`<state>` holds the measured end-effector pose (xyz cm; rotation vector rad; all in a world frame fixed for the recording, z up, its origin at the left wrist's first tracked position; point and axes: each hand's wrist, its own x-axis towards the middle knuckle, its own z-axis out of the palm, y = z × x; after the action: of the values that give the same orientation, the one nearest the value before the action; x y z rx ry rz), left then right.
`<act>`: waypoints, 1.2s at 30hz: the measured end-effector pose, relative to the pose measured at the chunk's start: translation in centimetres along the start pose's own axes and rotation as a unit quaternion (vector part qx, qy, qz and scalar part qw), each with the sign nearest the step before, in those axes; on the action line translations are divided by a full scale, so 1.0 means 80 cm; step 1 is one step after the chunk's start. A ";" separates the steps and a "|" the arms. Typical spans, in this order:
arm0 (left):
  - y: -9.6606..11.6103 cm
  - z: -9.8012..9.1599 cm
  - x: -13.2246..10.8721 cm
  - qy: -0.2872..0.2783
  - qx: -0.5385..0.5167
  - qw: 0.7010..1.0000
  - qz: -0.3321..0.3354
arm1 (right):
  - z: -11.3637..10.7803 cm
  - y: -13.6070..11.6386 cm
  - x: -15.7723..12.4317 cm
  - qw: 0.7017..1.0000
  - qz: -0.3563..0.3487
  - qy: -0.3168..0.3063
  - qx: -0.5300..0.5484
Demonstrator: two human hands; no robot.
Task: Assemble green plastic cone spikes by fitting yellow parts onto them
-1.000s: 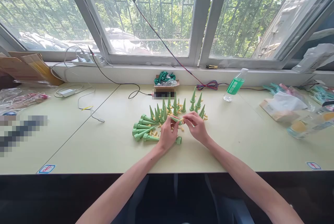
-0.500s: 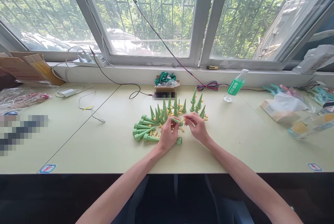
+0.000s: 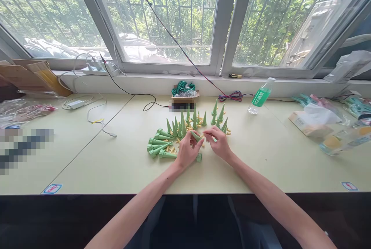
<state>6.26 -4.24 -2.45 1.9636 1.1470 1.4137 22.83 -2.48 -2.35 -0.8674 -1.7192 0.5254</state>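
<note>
Pinching smooth, tapered green cone (image 3: 196,136)

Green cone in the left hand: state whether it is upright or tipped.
Tipped: the green cone held in the left hand visibly slants down toward the right hand.

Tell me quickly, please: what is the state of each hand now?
Left hand: closed, holding a green cone.
Right hand: beside it; whether closed on anything cannot be told.
</note>
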 end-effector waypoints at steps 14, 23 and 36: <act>-0.007 0.002 0.000 0.039 0.027 0.999 0.021 | 0.001 0.001 -0.001 0.998 -0.036 -0.026 -0.039; -0.012 0.003 -0.001 0.054 0.049 0.997 0.020 | 0.001 0.002 -0.001 0.997 -0.049 -0.037 -0.047; -0.009 0.002 0.000 0.062 0.047 0.997 0.021 | 0.000 0.003 -0.001 0.994 -0.069 -0.069 -0.044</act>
<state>6.17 -3.85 -3.05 1.9981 1.2542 1.5485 22.89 -2.39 -2.57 -0.7824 -1.9247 0.4287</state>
